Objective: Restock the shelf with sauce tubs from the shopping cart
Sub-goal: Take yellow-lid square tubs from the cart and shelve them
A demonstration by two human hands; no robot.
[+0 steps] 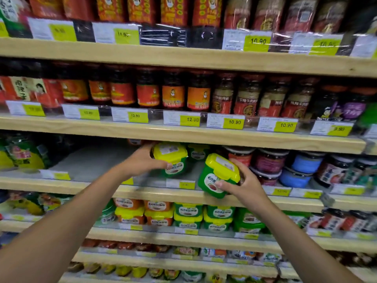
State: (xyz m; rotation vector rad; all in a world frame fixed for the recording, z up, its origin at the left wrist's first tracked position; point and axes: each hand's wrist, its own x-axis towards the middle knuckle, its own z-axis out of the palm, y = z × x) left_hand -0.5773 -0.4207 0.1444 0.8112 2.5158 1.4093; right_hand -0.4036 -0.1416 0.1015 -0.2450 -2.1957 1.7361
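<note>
three green sauce tubs with yellow lids are at the shelf, which is the third board from the top.

- first tub: the left hand is curled round its left side with the thumb on the front label. the tub is upright, inside the shelf. cannot tell if it rests on the board.
- second tub: the right hand is clamped on its right side with the thumb across the front label. the tub is tilted and held in front of the shelf's front edge, not set down.
- third tub: stands further back between the other two, with no hand on it.

writing:
- the second tub's label begins "6月"; the rest is under the thumb.
- there is one white sticker on each of the two held lids, with print too blurred to read.

price tags, yellow:
- top board: "11.90", "10.90".
- next board: "12.90", "12.90", "10.90", "10.90", "3.90".
- the tags on the tubs' own shelf are unreadable.

jars on the board above the tubs:
- about six dark ones with red or orange labels.
- then four with brown-and-red labels.
- the chinese print is mostly blurred.

same shelf, right of the tubs: two blue tubs, one higher and one lower, just beside some red jars.

board below: lower tubs stacked two high, in two orange stacks and at least two green stacks.
</note>
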